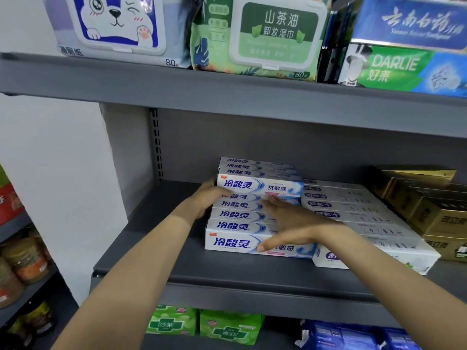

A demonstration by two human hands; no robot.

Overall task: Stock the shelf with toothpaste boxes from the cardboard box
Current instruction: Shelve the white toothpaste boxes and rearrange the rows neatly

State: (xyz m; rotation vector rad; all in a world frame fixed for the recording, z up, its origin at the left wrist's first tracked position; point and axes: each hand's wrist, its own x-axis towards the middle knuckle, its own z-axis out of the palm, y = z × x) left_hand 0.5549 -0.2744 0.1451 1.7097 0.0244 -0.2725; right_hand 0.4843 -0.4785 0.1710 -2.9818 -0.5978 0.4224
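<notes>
White and blue toothpaste boxes lie on the middle grey shelf (141, 258) in two groups: a lower row (235, 242) at the front and a raised stack (255, 185) behind it. My left hand (208, 198) presses against the left ends of the boxes between the two groups. My right hand (290, 223) lies flat on top of the lower row, fingers straight, thumb over the front box's face. The cardboard box is not in view.
White boxes with purple print (353, 213) and gold boxes (429, 205) fill the shelf to the right. Wet-wipe packs (257, 36) and green Darlie boxes (404, 69) sit on the shelf above. Green packs (227, 329) lie below; jars (25, 258) stand at the left.
</notes>
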